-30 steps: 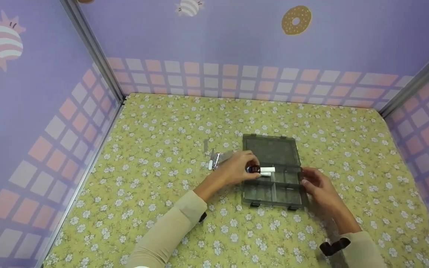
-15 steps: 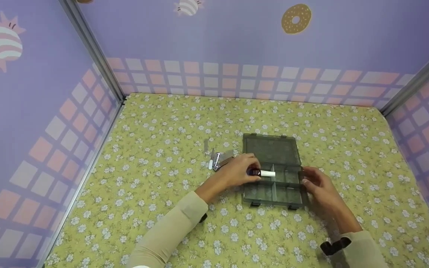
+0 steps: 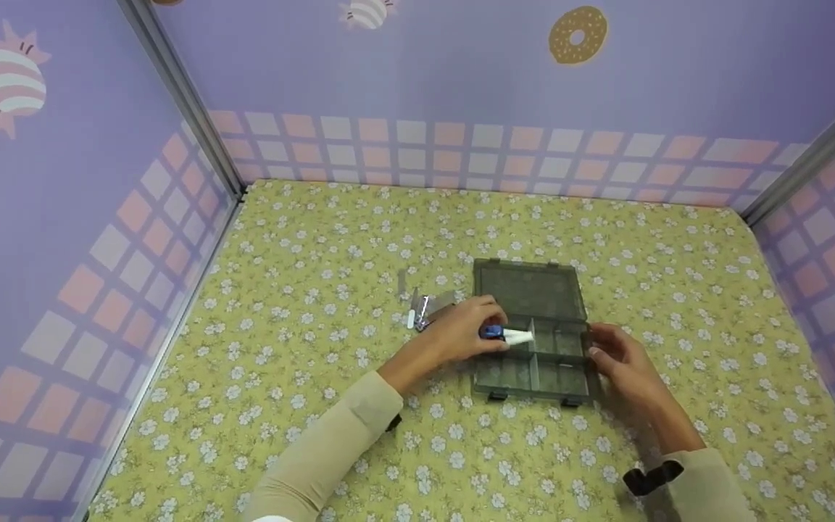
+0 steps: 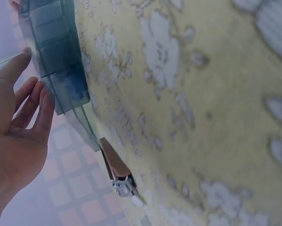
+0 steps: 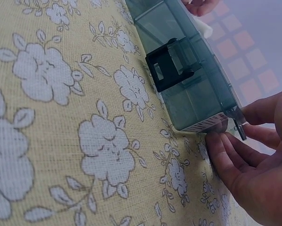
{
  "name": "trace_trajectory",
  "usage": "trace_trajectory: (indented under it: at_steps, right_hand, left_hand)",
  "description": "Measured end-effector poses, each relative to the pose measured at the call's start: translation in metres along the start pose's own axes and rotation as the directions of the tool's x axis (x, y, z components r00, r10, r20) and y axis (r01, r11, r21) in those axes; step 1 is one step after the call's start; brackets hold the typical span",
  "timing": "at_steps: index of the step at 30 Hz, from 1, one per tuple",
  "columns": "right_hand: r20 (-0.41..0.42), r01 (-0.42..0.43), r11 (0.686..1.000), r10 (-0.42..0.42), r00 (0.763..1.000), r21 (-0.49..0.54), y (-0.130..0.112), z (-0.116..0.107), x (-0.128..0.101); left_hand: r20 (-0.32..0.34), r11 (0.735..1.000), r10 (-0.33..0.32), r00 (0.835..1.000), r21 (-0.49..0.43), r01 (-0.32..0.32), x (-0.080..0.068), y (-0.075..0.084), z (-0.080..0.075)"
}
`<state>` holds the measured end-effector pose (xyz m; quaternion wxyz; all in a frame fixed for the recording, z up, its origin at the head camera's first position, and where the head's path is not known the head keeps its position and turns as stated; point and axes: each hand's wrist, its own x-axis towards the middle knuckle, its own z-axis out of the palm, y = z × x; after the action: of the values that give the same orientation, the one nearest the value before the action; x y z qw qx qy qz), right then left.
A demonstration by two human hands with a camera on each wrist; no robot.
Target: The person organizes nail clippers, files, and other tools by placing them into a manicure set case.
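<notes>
A small bottle (image 3: 491,331), dark blue with a long white cap (image 3: 519,337) like a nail polish bottle, is pinched by my left hand (image 3: 461,330) over the back left compartment of a smoky plastic divider box (image 3: 533,395). In the left wrist view, that hand (image 4: 25,117) has its fingertips right at the box wall (image 4: 51,42); a blue shape shows through the wall. My right hand (image 3: 628,370) grips the right end of the box, thumb and fingers on its edge in the right wrist view. The lid (image 3: 530,290) lies folded back, away from me.
Left of the box lie a brown and metal folding tool (image 4: 115,162), a small white piece (image 3: 411,319) and a thin grey strip (image 3: 401,281). The flowered cloth (image 3: 316,254) runs to purple walls (image 3: 425,72) at the back and sides.
The bottle in my left hand has tipped and shifted slightly within the compartment, its side now showing bright blue instead of dark. The right hand and the box stay in place.
</notes>
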<state>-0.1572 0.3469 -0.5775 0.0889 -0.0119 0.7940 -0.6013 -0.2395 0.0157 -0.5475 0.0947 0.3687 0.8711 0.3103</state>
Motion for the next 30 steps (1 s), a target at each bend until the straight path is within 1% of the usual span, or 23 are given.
trace_trajectory:
  at_steps: [3, 6, 9, 12, 16, 19, 23, 26, 30]
  right_hand:
    - [-0.004, -0.006, 1.0, 0.006, 1.0, -0.005, 0.0, 0.0, 0.0]
    - [-0.008, -0.01, 1.0, 0.01, 1.0, -0.027, -0.001, -0.001, 0.0]
    - [-0.009, -0.007, 0.998, 0.006, 1.0, -0.06, -0.002, -0.002, 0.0]
    - [-0.01, -0.005, 0.998, 0.004, 1.0, -0.064, -0.001, -0.001, 0.0]
    - [-0.013, -0.005, 0.999, 0.004, 1.0, -0.05, 0.0, 0.0, 0.001]
    - [-0.014, -0.004, 0.999, 0.003, 1.0, -0.038, 0.0, 0.0, 0.001]
    - [-0.017, 0.0, 0.999, 0.0, 1.0, -0.032, 0.0, 0.0, 0.001]
    - [-0.018, -0.001, 1.0, 0.0, 1.0, -0.031, 0.0, 0.0, 0.0]
    - [-0.012, -0.002, 1.0, 0.002, 1.0, -0.025, -0.001, 0.0, -0.001]
  left_hand:
    - [-0.001, 1.0, -0.012, 1.0, -0.01, 0.012, -0.004, 0.0, -0.005]
    - [-0.009, 1.0, -0.001, 1.0, -0.007, 0.001, -0.009, -0.002, -0.012]
    - [-0.023, 1.0, 0.007, 1.0, 0.006, -0.007, -0.014, -0.008, -0.019]
    - [-0.035, 1.0, -0.004, 0.999, -0.002, 0.004, -0.021, -0.017, -0.026]
    - [-0.057, 0.999, -0.031, 0.998, -0.045, 0.028, -0.032, -0.03, -0.034]
    - [-0.079, 0.997, -0.053, 0.995, -0.056, 0.049, -0.04, -0.039, -0.042]
    - [-0.103, 0.996, -0.085, 0.991, -0.036, 0.082, -0.048, -0.05, -0.05]
    - [-0.108, 0.993, -0.114, 0.988, -0.024, 0.112, -0.052, -0.057, -0.053]
    - [-0.112, 0.99, -0.142, 0.983, -0.025, 0.141, -0.055, -0.064, -0.051]
